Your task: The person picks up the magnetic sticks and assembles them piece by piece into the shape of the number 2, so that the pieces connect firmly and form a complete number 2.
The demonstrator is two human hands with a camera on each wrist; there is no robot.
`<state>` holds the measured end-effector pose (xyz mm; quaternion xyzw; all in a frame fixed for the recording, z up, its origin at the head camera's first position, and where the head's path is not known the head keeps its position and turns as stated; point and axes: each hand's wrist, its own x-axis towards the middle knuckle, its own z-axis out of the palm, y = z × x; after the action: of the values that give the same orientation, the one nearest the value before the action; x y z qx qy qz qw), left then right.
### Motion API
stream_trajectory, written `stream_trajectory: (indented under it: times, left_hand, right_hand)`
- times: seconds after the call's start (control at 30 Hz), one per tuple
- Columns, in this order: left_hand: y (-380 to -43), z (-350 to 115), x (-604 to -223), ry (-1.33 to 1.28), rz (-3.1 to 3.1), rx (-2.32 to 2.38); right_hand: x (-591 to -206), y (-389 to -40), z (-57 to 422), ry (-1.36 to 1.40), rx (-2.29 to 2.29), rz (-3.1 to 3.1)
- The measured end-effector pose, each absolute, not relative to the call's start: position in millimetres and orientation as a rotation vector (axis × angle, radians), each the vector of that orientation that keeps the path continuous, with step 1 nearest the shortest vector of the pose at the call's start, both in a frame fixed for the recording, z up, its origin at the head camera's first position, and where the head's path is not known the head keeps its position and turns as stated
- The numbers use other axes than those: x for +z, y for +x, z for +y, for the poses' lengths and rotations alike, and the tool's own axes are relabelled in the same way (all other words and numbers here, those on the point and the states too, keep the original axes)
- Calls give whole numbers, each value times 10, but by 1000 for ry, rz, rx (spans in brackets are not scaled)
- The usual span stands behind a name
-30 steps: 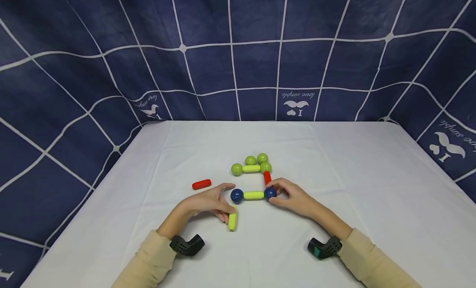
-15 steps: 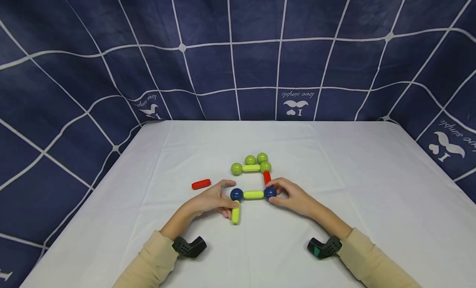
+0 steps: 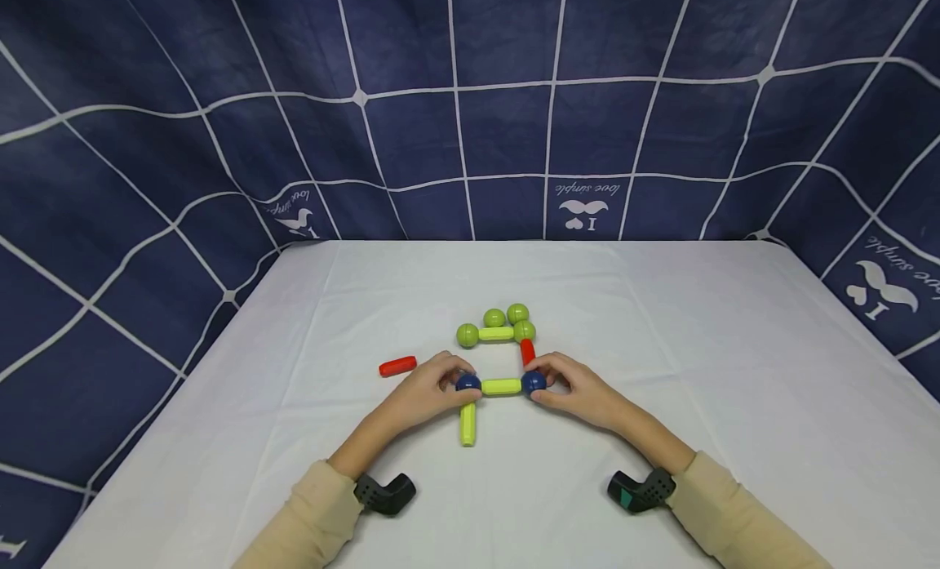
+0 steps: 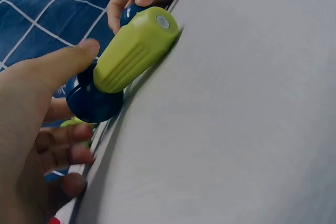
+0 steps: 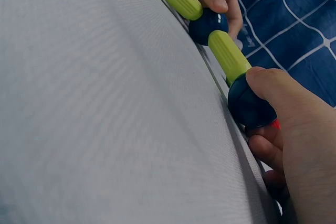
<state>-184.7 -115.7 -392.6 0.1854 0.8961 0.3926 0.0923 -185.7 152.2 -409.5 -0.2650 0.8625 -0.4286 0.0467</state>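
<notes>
My left hand (image 3: 427,393) holds the left blue ball (image 3: 467,382) between thumb and fingers. From this ball a yellow-green rod (image 3: 467,427) points toward me; its free end shows a round metal disc in the left wrist view. A second yellow-green rod (image 3: 502,387) joins the left ball to the right blue ball (image 3: 534,382), which my right hand (image 3: 585,392) pinches. The right wrist view shows the thumb on that ball (image 5: 249,102). Behind it a red rod (image 3: 528,352), partly covered by fingers, runs back to a green ball (image 3: 525,331).
Another yellow-green rod (image 3: 496,334) links that green ball to a left green ball (image 3: 467,335). Two more green balls (image 3: 494,317) sit just behind. A loose red rod (image 3: 397,366) lies left on the white tablecloth (image 3: 661,332). A dark blue gridded curtain (image 3: 507,128) stands behind.
My left hand has brought the yellow-green rod up to the left blue ball, let go of the rod and moved its fingers onto the ball. The right hand has stayed in place.
</notes>
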Motion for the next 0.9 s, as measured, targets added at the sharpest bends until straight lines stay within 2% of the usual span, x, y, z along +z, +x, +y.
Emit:
stream_trajectory:
  times: [0.37,0.7,0.9]
  left_hand:
    - [-1874,-1180,-4013,716,2594,1319]
    - [-1886,-1176,-4006,681,2597,1309]
    - [-1890,-1177,-4014,662,2593,1311]
  right_hand:
    - [-4058,-1903,1508,-800,-1311,2740]
    - [-4020,-2172,1458,-397,-1503,2849]
    - [-4015,-2406,1378,-319,-1552,2776]
